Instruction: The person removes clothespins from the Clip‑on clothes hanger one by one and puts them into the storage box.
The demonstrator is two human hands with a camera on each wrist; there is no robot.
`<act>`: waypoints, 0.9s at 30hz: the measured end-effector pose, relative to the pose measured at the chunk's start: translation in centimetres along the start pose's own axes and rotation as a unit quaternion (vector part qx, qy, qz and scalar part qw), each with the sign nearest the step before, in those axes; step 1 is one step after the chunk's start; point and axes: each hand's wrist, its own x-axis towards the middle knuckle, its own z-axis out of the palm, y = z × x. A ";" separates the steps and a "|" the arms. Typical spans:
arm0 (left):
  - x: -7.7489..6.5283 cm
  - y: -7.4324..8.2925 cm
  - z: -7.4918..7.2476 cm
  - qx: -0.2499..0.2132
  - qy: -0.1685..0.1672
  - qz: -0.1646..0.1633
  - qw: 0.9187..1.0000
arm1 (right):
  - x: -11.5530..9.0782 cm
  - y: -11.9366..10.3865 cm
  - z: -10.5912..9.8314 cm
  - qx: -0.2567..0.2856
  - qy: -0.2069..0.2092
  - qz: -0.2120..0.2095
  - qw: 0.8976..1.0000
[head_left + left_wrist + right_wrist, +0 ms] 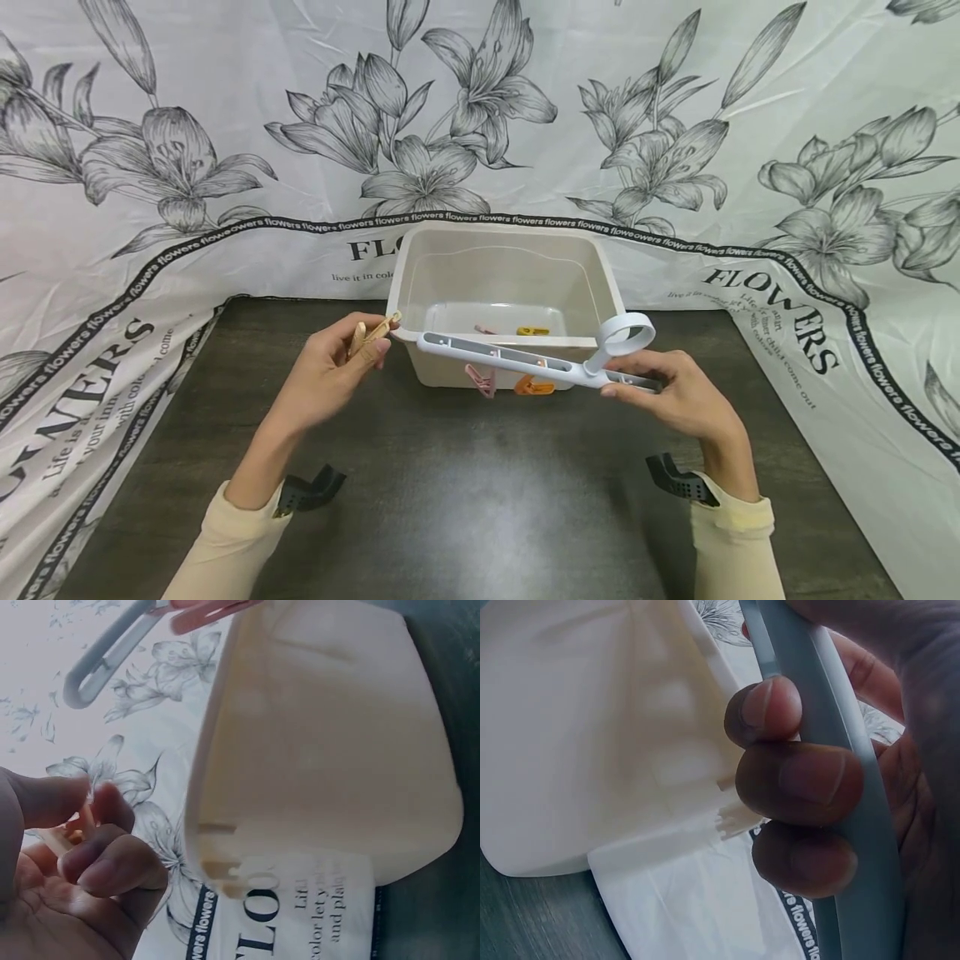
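Observation:
My left hand (324, 371) pinches a pale yellow clothespin (373, 332) between thumb and fingers, beside the left front corner of a cream bin (403, 275). In the left wrist view curled fingers (112, 862) partly hide that clothespin. My right hand (678, 393) grips the right end of a white slotted plastic hanger bar (517, 360) with a ring (626, 335) on top. The bar slants across the bin's front rim in the head view. A pink clothespin (482, 381) and an orange clothespin (534, 385) hang below the bar.
Inside the bin lie a yellow clothespin (533, 331) and a pink one (485, 330). The bin stands at the back of a dark table (465, 500), against a white flower-printed cloth (330, 192). Black straps (307, 487) are on both wrists.

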 end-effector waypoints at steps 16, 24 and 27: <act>2.9 2.3 -1.8 0.052 -0.007 -0.014 0.999 | 0.0 0.0 0.3 -0.003 -0.030 0.036 0.999; 4.8 2.6 -1.7 0.087 0.002 0.007 0.996 | -0.1 0.2 0.3 0.005 -0.035 0.033 0.999; 5.7 2.7 -1.8 0.108 0.005 0.020 0.994 | -0.1 0.2 0.3 0.007 -0.037 0.032 0.999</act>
